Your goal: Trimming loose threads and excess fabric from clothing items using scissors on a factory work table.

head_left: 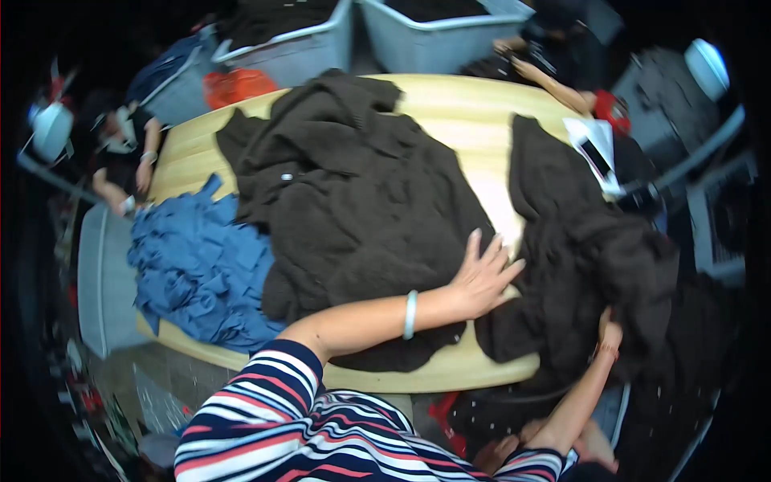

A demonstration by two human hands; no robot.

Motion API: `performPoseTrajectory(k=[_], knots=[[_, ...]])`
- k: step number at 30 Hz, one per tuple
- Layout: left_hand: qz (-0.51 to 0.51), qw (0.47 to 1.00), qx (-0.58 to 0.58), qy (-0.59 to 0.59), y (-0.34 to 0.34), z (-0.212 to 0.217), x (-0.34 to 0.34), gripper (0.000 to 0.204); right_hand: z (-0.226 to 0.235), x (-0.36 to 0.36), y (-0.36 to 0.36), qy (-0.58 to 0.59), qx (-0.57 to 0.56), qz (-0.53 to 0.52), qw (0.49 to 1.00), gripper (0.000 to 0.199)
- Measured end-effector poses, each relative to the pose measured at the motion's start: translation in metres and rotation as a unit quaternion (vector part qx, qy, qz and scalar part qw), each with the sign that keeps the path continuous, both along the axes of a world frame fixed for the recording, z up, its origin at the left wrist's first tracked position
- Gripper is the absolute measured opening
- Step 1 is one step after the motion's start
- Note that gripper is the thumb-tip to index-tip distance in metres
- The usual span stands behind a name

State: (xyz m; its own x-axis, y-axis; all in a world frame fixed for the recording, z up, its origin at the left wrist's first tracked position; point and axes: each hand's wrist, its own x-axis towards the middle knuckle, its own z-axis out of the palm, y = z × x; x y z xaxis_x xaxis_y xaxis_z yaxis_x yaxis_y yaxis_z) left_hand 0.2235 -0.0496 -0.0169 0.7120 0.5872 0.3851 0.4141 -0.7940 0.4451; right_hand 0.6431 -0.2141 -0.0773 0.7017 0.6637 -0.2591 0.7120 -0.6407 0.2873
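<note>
Grey bins at the table's far edge hold dark cloth. Brown garment sprawls mid-table, a blue pile left, a second brown garment right. Left hand lies flat, fingers spread, across both garments' edges. Right hand grips the second garment's hanging edge.

Matt fuzzy brown cloth, smooth wooden table

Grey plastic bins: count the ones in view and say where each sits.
3: two bins beyond the table's far edge, left and right, and one at the table's left end. Others may be hidden.
</note>
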Motion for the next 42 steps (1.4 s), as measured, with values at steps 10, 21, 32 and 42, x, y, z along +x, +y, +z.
performPoseTrajectory(k=[10,21,32,42], knots=[[-0.135,0.968,-0.21,0.04,-0.043,-0.064,-0.098,0.046,0.046,-0.187,0.078,0.335,0.334,0.002,0.881,0.023],[0.366,0.921,0.071,0.111,-0.08,-0.013,-0.493,0.038,0.141,-0.477,0.088,0.473,0.131,0.185,0.852,0.043],[0.595,0.796,-0.102,0.035,-0.113,-0.128,-0.694,0.072,0.115,-0.802,0.132,0.441,0.062,0.434,0.783,0.045],[0.616,0.782,-0.082,-0.053,-0.121,-0.137,-0.691,0.069,0.102,-0.873,0.148,0.452,-0.026,0.478,0.753,0.047]])
